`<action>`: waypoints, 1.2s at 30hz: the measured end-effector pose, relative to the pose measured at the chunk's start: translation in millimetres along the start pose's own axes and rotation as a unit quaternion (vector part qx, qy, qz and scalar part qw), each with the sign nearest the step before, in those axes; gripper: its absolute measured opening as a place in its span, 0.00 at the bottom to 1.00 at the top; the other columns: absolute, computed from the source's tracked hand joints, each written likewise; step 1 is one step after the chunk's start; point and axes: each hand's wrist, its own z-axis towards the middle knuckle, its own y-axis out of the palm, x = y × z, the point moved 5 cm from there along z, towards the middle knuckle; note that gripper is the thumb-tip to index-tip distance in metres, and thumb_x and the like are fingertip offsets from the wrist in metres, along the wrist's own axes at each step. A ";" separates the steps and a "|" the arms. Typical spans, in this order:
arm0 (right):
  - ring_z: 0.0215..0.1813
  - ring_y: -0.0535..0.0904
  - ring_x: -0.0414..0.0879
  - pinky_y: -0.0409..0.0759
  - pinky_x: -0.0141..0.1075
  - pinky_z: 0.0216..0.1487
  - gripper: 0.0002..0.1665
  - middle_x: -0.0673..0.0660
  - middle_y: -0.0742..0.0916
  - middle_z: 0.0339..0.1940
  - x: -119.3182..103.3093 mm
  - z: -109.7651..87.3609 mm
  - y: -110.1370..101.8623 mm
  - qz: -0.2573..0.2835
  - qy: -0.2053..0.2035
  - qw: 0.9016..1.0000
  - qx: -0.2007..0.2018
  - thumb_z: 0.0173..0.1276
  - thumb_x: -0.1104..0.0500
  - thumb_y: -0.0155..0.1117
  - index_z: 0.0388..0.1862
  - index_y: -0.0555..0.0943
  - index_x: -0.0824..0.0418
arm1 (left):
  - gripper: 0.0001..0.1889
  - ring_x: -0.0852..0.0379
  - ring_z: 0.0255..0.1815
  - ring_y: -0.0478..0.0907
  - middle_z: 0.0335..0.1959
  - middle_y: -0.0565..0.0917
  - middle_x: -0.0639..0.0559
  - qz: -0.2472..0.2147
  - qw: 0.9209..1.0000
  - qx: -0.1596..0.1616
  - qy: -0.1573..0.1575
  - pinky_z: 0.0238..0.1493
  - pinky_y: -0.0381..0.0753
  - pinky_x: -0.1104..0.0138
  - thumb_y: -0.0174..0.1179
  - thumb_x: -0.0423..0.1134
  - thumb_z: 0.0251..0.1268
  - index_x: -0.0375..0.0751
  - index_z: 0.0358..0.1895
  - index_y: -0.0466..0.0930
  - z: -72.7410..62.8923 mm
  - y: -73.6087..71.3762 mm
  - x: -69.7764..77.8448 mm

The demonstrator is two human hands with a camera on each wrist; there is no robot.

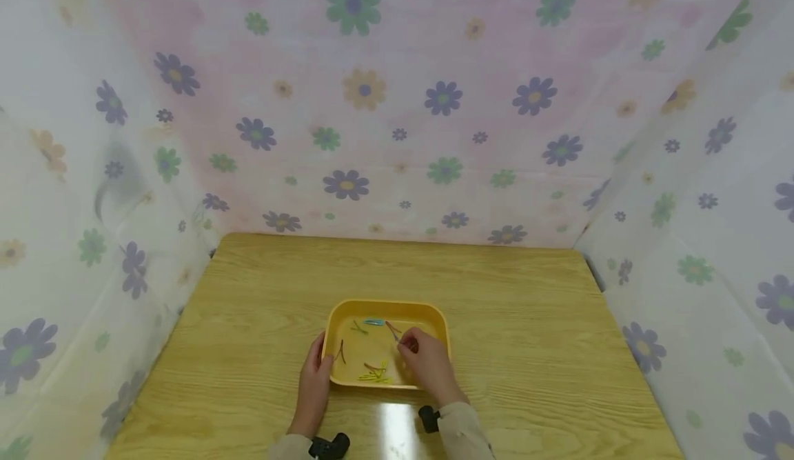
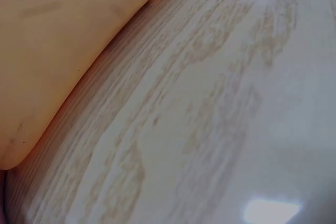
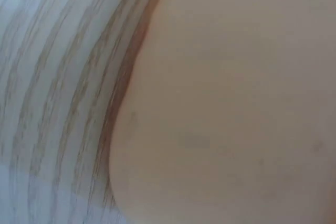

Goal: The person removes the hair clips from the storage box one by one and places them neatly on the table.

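A yellow tray (image 1: 387, 303) sits on the wooden table in the head view, with small thin pieces lying in it. My left hand (image 1: 315, 377) grips its left side, the thumb at the rim and the fingers along the outer wall. Over the tray's right part, my right hand (image 1: 426, 362) pinches a slim pale purple piece (image 1: 395, 336) between thumb and fingertips; its exact kind I cannot tell. A thin red piece (image 1: 392, 326) lies just beyond those fingertips, beside a small blue piece (image 1: 374, 322). Both wrist views show the tray's outer wall (image 2: 63, 40), (image 3: 220, 103) but no fingers.
Several yellow pieces (image 1: 375, 378) cluster near the tray's front wall. A green forked piece (image 1: 360, 328) lies toward the back, a dark brown V-shaped one (image 1: 342, 352) at the left. Flower-patterned curtains (image 1: 397, 101) enclose the wooden table (image 1: 527, 322) at the back and sides.
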 end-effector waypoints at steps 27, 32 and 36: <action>0.32 0.77 0.61 0.78 0.48 0.33 0.08 0.58 0.81 0.27 -39.1 -16.4 -31.2 0.259 0.050 0.964 0.028 0.62 0.61 0.58 0.38 0.78 0.65 | 0.26 0.68 0.66 0.49 0.66 0.55 0.69 -0.010 1.000 -0.013 0.010 0.61 0.57 0.68 0.42 0.38 0.67 0.62 0.68 0.54 7.3 -5.5 3.1; 0.31 0.78 0.57 0.79 0.47 0.33 0.09 0.63 0.81 0.30 -33.2 -19.1 -33.5 0.261 0.069 0.963 0.026 0.63 0.59 0.58 0.38 0.78 0.64 | 0.29 0.70 0.65 0.48 0.66 0.53 0.72 -0.005 1.000 -0.012 0.019 0.60 0.57 0.69 0.40 0.34 0.66 0.64 0.68 0.52 4.3 -1.5 2.4; 0.32 0.78 0.58 0.79 0.47 0.34 0.09 0.65 0.81 0.31 -28.0 -20.6 -35.6 0.276 0.068 0.958 0.027 0.64 0.60 0.56 0.39 0.79 0.64 | 0.30 0.70 0.66 0.47 0.67 0.51 0.70 0.003 1.000 -0.012 0.023 0.62 0.53 0.69 0.42 0.35 0.66 0.63 0.68 0.50 0.4 -0.8 2.1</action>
